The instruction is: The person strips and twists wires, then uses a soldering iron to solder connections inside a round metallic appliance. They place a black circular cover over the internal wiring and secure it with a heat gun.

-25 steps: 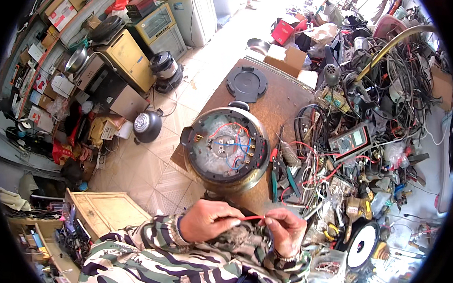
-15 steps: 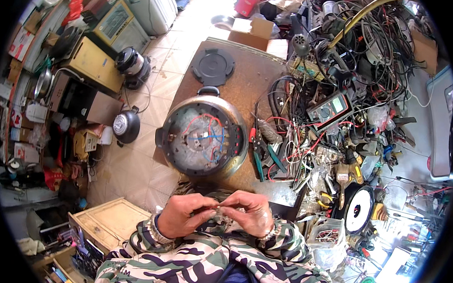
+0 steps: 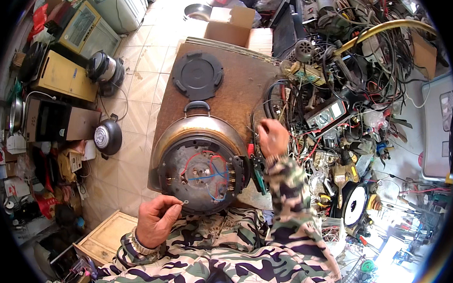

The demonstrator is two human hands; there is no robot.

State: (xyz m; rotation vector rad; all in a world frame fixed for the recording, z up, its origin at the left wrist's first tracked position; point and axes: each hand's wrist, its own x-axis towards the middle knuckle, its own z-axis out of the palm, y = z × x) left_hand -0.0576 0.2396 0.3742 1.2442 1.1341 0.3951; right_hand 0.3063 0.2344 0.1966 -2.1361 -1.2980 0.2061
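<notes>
One round metal pot (image 3: 196,192), its curved shell glossy and brown-stained, is resting on one worn brown surface (image 3: 245,86), its black-rimmed, disc-shaped underside facing upward. Several thin red and blue wires (image 3: 204,178) are curving across the pot's grey metal. Of two bare hands, the left hand (image 3: 157,220) is reaching the pot's near left edge, thumb and forefinger pinching one small ring-ended piece (image 3: 185,202). The right hand (image 3: 273,137) is hovering just right of the pot, fingers partly curled; whether it is gripping anything cannot be told. One flat, tabbed black cover (image 3: 197,73) is lying beyond the pot. One boxy multimeter (image 3: 326,115) is lying farther right of it; one cardboard box (image 3: 228,26) is standing well beyond it.
</notes>
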